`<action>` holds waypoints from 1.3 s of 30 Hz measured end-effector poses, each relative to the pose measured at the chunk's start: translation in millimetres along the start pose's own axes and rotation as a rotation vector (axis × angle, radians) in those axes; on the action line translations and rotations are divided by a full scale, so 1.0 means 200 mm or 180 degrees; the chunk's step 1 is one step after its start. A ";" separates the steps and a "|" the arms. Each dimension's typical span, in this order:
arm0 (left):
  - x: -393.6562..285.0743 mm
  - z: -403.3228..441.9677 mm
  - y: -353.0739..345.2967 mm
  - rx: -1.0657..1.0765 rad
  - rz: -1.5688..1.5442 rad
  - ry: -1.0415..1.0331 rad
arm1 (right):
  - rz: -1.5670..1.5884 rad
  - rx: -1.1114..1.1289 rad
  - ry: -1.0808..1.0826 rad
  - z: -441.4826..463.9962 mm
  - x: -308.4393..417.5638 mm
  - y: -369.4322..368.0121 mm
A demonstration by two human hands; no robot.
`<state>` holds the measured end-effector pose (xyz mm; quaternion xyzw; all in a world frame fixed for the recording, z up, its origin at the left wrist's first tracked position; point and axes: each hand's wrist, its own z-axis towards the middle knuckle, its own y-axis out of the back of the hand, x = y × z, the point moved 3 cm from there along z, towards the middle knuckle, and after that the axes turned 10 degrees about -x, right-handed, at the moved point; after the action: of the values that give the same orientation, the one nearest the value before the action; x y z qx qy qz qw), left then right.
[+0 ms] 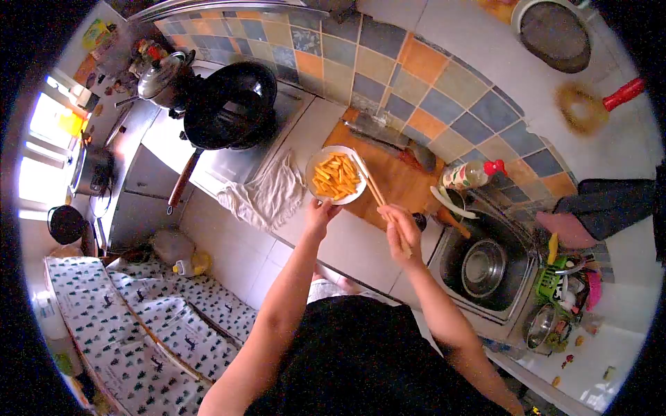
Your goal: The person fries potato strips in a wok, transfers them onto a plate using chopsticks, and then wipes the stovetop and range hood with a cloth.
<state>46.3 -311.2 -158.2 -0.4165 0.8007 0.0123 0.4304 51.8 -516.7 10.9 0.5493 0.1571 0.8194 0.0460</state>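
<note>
A white bowl [310, 173] of yellow-orange strips [336, 176] is held up in front of me. My left hand [323, 213] grips its near rim, fingers closed on it. My right hand [402, 232] is closed round a pair of long light chopsticks [369, 182], whose tips reach the bowl's right edge. Beyond and to the right of the bowl lies a wooden cutting board [388, 172] on the counter. A crumpled pale cloth [267, 191] lies left of the bowl.
A black wok [232, 104] sits on the stove at upper left, its handle over the counter's edge. At right, a sink [513, 270] holds metal bowls [483, 267]. A red-capped bottle [472, 175] stands behind it, near a green rack [549, 283].
</note>
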 end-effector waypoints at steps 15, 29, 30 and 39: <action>0.06 0.20 0.10 -0.0010 0.0477 -0.0077 | -0.1390 0.0811 0.1120 0.04 -0.44 -0.60; -0.29 0.03 0.71 -0.1244 0.2593 -0.2506 | -0.2638 0.1658 0.1124 0.10 -0.60 -0.82; -0.32 0.03 0.74 -0.1290 0.2658 -0.2547 | -0.2737 0.1697 0.1117 0.11 -0.56 -0.82; -0.41 0.05 0.81 -0.1154 0.2820 -0.2546 | -0.2939 0.1525 0.1079 0.11 -0.48 -0.82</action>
<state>-32.9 -148.4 -163.1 -0.0743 0.6594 0.4804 0.5734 93.8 -379.9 -117.1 0.2786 0.5693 0.7324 0.2486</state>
